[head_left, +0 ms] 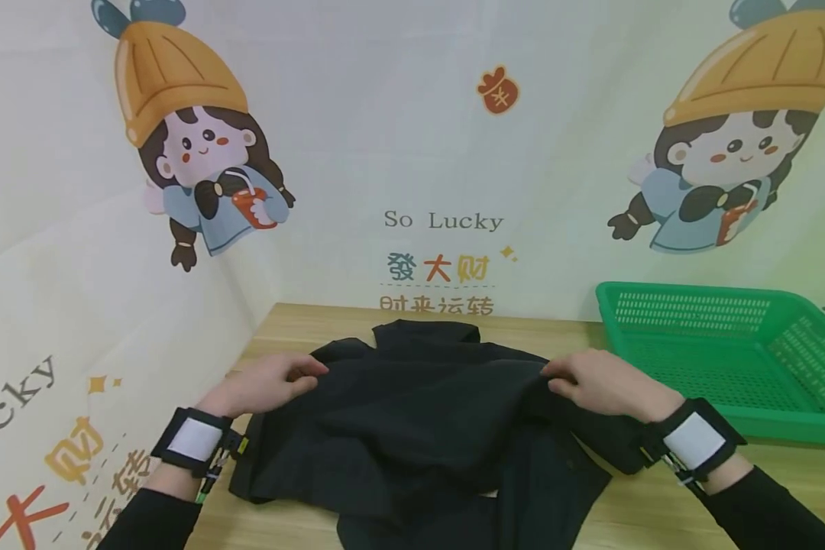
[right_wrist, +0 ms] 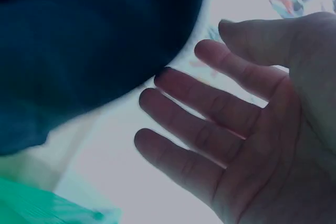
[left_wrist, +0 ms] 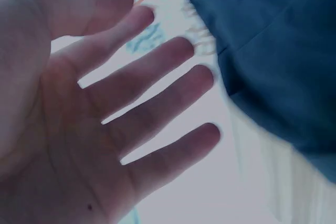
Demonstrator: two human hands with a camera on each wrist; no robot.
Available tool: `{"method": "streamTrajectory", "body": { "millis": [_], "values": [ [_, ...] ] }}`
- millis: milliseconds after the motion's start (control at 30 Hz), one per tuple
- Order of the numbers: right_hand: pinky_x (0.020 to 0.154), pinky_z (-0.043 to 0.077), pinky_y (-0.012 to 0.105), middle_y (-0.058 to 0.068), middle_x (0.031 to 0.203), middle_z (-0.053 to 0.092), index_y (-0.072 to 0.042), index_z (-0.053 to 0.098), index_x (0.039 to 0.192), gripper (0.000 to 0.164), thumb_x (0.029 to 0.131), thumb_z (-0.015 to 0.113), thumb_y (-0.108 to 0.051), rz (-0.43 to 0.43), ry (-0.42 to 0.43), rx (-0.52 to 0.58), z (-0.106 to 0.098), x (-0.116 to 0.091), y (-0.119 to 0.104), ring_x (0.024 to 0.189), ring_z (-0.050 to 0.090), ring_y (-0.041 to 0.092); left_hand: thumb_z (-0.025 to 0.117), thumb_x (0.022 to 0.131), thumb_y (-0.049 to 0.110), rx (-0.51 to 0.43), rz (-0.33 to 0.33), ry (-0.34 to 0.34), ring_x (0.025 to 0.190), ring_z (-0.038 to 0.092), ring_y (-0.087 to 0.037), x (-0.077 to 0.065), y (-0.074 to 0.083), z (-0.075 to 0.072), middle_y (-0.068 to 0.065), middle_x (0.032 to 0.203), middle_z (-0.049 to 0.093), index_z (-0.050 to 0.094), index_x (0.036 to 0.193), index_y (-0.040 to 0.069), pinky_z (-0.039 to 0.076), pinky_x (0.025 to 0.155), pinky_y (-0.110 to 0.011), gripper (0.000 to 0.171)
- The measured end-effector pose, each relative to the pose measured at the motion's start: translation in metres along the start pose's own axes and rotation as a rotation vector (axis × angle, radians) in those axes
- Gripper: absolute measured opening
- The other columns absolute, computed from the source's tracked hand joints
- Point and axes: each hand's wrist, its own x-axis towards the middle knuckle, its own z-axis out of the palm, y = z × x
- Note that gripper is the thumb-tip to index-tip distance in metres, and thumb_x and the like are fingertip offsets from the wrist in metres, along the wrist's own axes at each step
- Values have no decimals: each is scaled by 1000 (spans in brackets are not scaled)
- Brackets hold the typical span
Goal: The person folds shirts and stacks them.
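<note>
A black garment point(head_left: 412, 412) with what looks like a collar at the far end lies rumpled on the table, its upper layer billowed up in the middle. My left hand point(head_left: 271, 382) is at its left shoulder side, fingertips right by the cloth. In the left wrist view that hand's fingers point(left_wrist: 168, 87) are extended and spread, with the dark cloth point(left_wrist: 278, 66) beyond them. My right hand point(head_left: 608, 382) is at the garment's right side. The right wrist view shows its fingers point(right_wrist: 194, 135) stretched out, tips close to the cloth's edge point(right_wrist: 105, 61), nothing in the palm.
A green perforated plastic basket point(head_left: 715, 420) stands at the right, close beside my right hand. Under the garment is a light wooden table point(head_left: 296, 527). A printed cloth backdrop point(head_left: 357, 114) with cartoon figures rises behind the table and along its left side.
</note>
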Motion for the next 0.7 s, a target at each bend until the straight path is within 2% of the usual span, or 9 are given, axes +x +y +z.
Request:
{"method": "streamTrajectory", "body": {
  "millis": [100,200,267,333,433,533,633,700],
  "values": [
    [74,58,38,8,103,73,-8,72,114,24,94,66,-19,-26,66,-112,25,-3,-5,88,71,24,59,99,26,74,34,-24,122,61,-32,13,6,21,-13,131,65,62,130,9,49,103,-52,36],
    [61,54,28,2,86,67,-11,75,101,14,88,73,-15,-54,227,-216,50,-5,-11,73,66,17,61,97,37,120,46,-92,132,54,-35,26,10,43,-14,140,59,57,137,11,42,110,-53,49],
    [58,51,24,-2,79,63,-14,75,93,8,85,76,-15,-89,313,-228,63,-7,-14,67,62,11,63,94,43,129,21,-137,136,50,-36,33,10,54,-16,145,54,54,141,11,40,112,-54,57],
    [59,50,23,-5,79,63,-16,75,89,5,85,76,-16,-136,332,-189,71,-7,-16,66,60,8,64,93,46,129,-23,-179,140,45,-38,39,10,63,-18,151,48,52,144,12,37,114,-55,63],
    [67,54,28,-3,88,68,-15,76,99,14,88,73,-24,-155,234,-105,77,-2,-16,76,64,10,66,90,48,144,-84,-216,145,36,-43,45,6,70,-20,157,38,50,146,13,33,116,-59,68],
    [87,56,41,9,117,68,-10,69,122,43,90,71,-38,-86,75,-29,83,11,-12,104,67,24,67,89,50,152,-115,-229,150,25,-46,51,2,75,-19,162,29,46,148,14,27,117,-63,73],
    [107,43,56,23,146,49,-9,53,144,75,87,69,-54,-5,-87,21,90,24,-6,134,49,41,67,87,54,157,-137,-230,152,19,-46,56,-3,78,-17,165,24,41,151,16,24,116,-68,79],
    [115,31,63,27,157,34,-11,43,151,88,84,68,-62,34,-162,39,95,28,-1,145,32,47,67,86,56,168,-156,-229,153,16,-45,59,-7,80,-16,166,22,38,153,18,23,113,-74,82]
  ]
}}
